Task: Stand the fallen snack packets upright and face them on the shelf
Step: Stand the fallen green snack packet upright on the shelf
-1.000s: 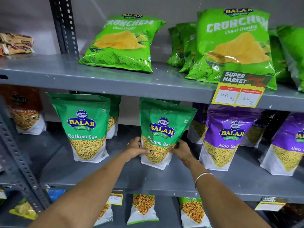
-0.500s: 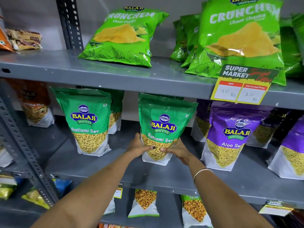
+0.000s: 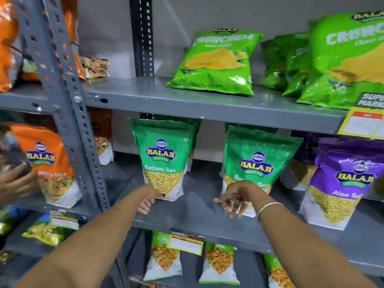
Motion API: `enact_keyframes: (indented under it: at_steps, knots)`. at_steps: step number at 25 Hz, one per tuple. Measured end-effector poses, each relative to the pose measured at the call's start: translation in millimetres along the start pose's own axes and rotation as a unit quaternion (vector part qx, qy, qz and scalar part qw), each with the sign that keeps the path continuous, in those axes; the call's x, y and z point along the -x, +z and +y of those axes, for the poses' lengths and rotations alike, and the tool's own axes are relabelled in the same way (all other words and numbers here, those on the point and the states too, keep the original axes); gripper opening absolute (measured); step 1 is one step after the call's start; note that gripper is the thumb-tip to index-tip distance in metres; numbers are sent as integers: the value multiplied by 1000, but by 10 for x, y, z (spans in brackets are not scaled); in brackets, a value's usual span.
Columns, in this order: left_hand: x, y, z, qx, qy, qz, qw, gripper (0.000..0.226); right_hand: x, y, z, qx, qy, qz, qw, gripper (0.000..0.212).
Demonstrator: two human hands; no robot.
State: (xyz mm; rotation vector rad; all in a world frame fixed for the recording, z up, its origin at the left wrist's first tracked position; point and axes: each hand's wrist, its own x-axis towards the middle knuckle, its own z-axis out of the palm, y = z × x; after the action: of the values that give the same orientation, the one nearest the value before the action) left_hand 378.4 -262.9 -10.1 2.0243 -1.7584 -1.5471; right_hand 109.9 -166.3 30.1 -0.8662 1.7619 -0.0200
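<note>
Hands [image 3: 234, 201] off; two Ratlami Sev packets [image 3: 164, 159] upright.

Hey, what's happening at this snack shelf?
A person is tidying packets on a grey metal shelf. The left hand touches the bottom of one green Ratlami Sev packet, which stands upright, label forward. The right hand is open in front of the base of a second Ratlami Sev packet, also upright and not in its grip. A purple Aloo Sev packet stands beside it. On the shelf above, a green Crunchem bag leans back rather than standing straight.
</note>
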Motion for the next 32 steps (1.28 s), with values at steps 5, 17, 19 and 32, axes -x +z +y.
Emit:
enact_keyframes:
  at_steps: [5,17,19,32]
  knots:
    - [-399,-470,-217,65,152,46,985,70,-229,814,-786,-57,-168,213,961,59]
    - [-344,-453,-581,42,274,21,961,61,-371,1433,-746,-226,-249,268,903,67]
    - [-199,-454,-654,23,283,26,959,57,-317,1515,-692,-218,-240,260,909,69]
    - [107,-402,-766,-5,276,45,960,59,-221,1658,-615,-195,-246,263,912,67]
